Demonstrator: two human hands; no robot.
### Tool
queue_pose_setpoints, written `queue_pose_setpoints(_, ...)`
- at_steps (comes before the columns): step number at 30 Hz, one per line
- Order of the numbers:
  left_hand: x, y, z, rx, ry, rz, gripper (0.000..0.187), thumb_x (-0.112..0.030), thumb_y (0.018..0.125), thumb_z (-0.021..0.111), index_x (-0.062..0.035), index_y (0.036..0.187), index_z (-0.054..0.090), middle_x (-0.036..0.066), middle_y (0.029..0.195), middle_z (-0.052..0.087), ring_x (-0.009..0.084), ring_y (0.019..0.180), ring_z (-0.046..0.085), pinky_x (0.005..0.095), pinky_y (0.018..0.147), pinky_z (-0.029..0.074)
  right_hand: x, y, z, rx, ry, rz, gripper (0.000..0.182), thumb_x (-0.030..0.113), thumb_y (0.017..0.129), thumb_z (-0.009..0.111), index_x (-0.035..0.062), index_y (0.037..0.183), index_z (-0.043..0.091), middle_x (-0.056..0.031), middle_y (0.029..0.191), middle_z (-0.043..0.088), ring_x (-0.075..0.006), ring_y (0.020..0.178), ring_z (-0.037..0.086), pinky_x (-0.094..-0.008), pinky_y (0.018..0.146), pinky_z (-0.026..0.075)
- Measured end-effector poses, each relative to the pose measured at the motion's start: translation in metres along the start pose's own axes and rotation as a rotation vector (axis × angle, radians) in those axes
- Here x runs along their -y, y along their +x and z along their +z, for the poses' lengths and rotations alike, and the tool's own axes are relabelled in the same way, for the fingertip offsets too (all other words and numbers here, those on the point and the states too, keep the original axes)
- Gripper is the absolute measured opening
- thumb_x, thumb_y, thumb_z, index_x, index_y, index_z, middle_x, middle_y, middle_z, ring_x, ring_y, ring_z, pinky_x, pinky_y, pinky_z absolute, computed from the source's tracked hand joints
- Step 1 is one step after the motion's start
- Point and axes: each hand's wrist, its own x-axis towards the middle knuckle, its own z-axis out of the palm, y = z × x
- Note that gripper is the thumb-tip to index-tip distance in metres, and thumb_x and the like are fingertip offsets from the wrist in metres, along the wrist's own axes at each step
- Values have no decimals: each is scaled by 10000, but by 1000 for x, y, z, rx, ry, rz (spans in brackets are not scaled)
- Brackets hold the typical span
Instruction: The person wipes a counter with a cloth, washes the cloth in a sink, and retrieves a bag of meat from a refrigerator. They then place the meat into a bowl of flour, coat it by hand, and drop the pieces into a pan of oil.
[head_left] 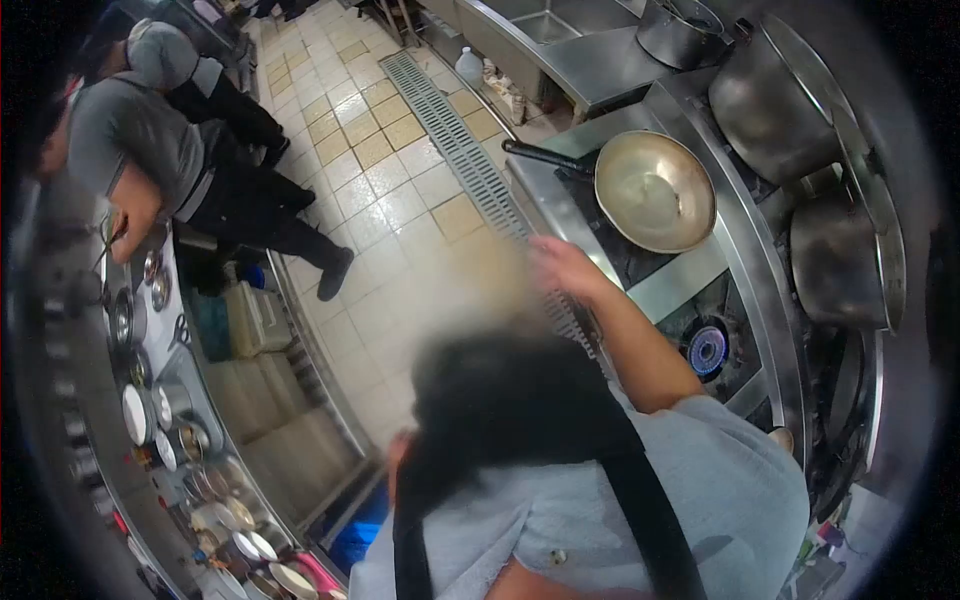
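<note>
My right hand (562, 268) is beside the stove's front edge, below the handle of a frying pan (655, 190). Its fingers are blurred, and whether they hold anything cannot be made out. The pan rests on the stove with its dark handle pointing left; a little clear liquid seems to lie in it. My left hand (400, 452) shows only as a small strip beside the dark apron, its fingers hidden. A lit burner (707, 347) gives a blue flame to the right of my right forearm.
Large metal pots (775, 115) line the back of the stove. Two people (150, 130) stand at the left by a counter with bowls and containers (180, 440). A floor drain grate (440, 130) runs along the tiles. A plastic bottle (468, 66) stands near the sink.
</note>
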Motion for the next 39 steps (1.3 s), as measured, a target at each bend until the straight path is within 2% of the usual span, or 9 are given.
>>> queue_pose_setpoints(7, 25, 65, -51, 27, -155, -82, 470, -289, 835, 578, -91, 1257, 510, 80, 1187, 541, 253, 1125, 460, 405, 860, 422, 47, 133, 7, -277, 1043, 4, 622, 442, 881, 575, 21, 1310, 416, -186, 1206, 530, -288, 1055, 554, -431, 865, 473)
queue_pose_setpoints(14, 54, 176, -171, 24, -178, -56, 426, -279, 861, 548, -89, 1240, 517, 100, 1066, 586, 245, 983, 555, 390, 746, 481, 54, 179, -3, -450, 1264, -163, 393, 415, 866, 609, 32, 943, 569, -111, 896, 636, -246, 898, 615, -401, 789, 498)
queue_pose_setpoints(17, 68, 269, -260, -33, -773, -248, 407, -275, 872, 535, -88, 1233, 519, 108, 1015, 605, 241, 922, 596, 383, 697, 506, 65, 177, -3, -643, 1236, -230, 311, 354, 864, 622, 52, 927, 581, -75, 807, 631, -212, 775, 625, -358, 710, 507)
queue_pose_setpoints(19, -4, 265, -379, -93, -1007, -296, 355, -244, 895, 483, -79, 1205, 528, 96, 880, 587, 197, 743, 588, 358, 559, 487, 86, 169, -6, -739, 1272, -340, 222, 290, 857, 626, 85, 928, 579, -63, 779, 623, -193, 714, 613, -318, 649, 497)
queue_pose_setpoints(21, -39, 309, -453, -162, -881, -253, 528, -321, 843, 589, -131, 1312, 437, 29, 1098, 570, 186, 748, 571, 373, 599, 465, 121, 152, 1, -809, 1282, -388, 192, 279, 837, 653, 100, 803, 592, -33, 749, 626, -173, 684, 609, -286, 601, 501)
queue_pose_setpoints(25, -54, 441, -534, -319, -493, 376, 519, -257, 855, 589, -105, 1325, 427, 66, 1065, 603, 192, 736, 573, 315, 595, 442, 151, 151, 9, -789, 1224, -412, 179, 278, 869, 608, 128, 779, 573, -28, 697, 580, -169, 665, 555, -299, 595, 447)
queue_pose_setpoints(26, -167, 375, -558, -271, -821, 77, 519, -237, 867, 587, -91, 1338, 427, 85, 1111, 606, 194, 793, 596, 334, 666, 464, 155, 158, 7, -747, 1195, -426, 170, 263, 882, 587, 119, 794, 563, -43, 708, 573, -180, 655, 542, -310, 587, 431)
queue_pose_setpoints(35, -447, 376, -573, 137, -709, 525, 480, -204, 904, 551, -50, 1341, 426, 91, 1226, 566, 194, 979, 598, 307, 813, 465, 235, 246, -29, -493, 970, -427, 179, 253, 874, 585, 83, 853, 534, -84, 691, 579, -204, 602, 553, -343, 565, 451)
queue_pose_setpoints(39, -528, 372, -588, 294, -365, 976, 460, -174, 920, 538, -39, 1344, 420, 95, 1259, 546, 193, 1031, 580, 316, 876, 452, 268, 285, -49, -255, 959, -401, 194, 256, 866, 590, 73, 846, 530, -97, 688, 580, -204, 596, 564, -326, 558, 465)
